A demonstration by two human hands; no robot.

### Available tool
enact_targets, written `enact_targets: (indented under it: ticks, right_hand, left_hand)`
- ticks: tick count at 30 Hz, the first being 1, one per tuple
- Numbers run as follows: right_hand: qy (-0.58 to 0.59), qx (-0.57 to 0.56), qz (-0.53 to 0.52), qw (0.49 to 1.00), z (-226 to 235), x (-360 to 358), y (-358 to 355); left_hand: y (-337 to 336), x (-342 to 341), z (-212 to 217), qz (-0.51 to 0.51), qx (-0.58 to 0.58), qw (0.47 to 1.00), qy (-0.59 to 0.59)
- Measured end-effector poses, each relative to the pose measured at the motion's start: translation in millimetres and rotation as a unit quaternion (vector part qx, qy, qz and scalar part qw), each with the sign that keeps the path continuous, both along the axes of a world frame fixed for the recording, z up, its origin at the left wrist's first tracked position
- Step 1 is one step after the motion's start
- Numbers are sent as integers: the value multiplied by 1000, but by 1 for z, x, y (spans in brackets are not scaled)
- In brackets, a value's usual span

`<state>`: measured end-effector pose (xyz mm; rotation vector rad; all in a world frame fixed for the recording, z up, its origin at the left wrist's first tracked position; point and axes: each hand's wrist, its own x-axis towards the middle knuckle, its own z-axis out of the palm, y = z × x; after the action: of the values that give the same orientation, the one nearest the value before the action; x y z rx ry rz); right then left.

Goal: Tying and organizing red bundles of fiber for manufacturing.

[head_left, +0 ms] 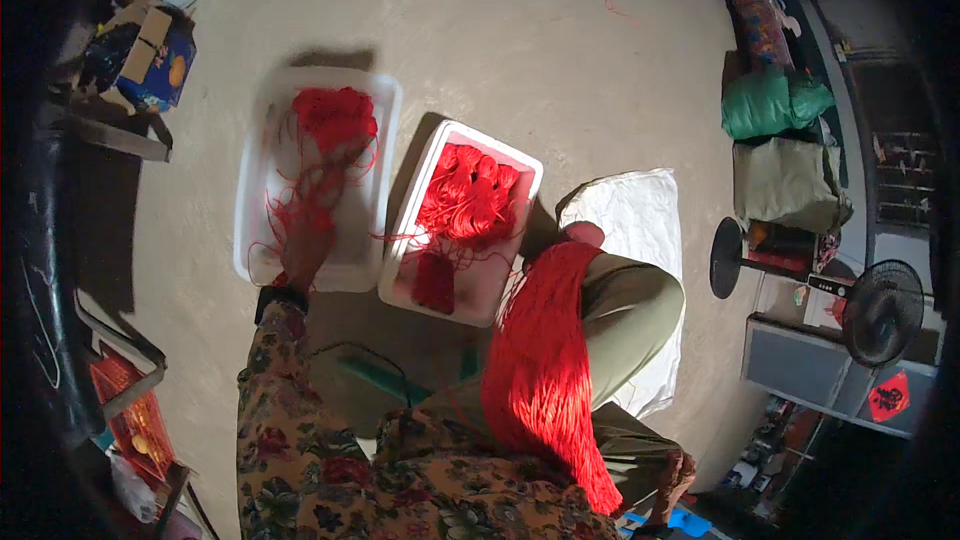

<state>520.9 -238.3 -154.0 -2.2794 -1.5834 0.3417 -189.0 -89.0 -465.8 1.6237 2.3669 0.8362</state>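
Our left hand (305, 245) closes loosely among loose red threads (325, 155) in the left white tray (262, 155), our right hand (672, 480) rests beside the thick red yarn bundle (545, 360) on our knee, grip unclear, so we judge strands could snag.

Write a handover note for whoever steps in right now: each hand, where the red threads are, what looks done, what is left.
Left hand: reaching into the left white tray, among loose red threads; grip hidden by the strands.
Right hand: low at the right, by the end of the thick red thread bundle draped over the knee; grip unclear.
Right white tray: holds neater red skeins and a small red tassel-like piece.
Done: skeins gathered in the right tray.
Left: the tangled threads in the left tray and the bundle on the knee.
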Motion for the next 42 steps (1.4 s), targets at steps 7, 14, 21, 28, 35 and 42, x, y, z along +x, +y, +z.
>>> enact_targets:
  ticks: [7,14,21,28,35,42]
  right_hand:
    - [102,18,-83,991,7,17,-18]
    - [154,35,-63,985,10,23,-15]
    - [232,30,-3,972,5,-13,10]
    - [285,52,43,956,-31,14,11]
    - [325,64,34,943,-7,-22,15]
    - [328,71,65,940,51,-75,56]
  left_hand:
    - [-60,-46,-40,59,-172,949,-258]
    - [-56,-40,49,175,-167,902,-357]
    - [-38,-47,134,222,-84,820,-521]
    - [-26,-14,234,15,-33,776,-629]
    - [-9,15,301,-79,-88,766,-631]
    - [48,114,369,-202,-129,757,-607]
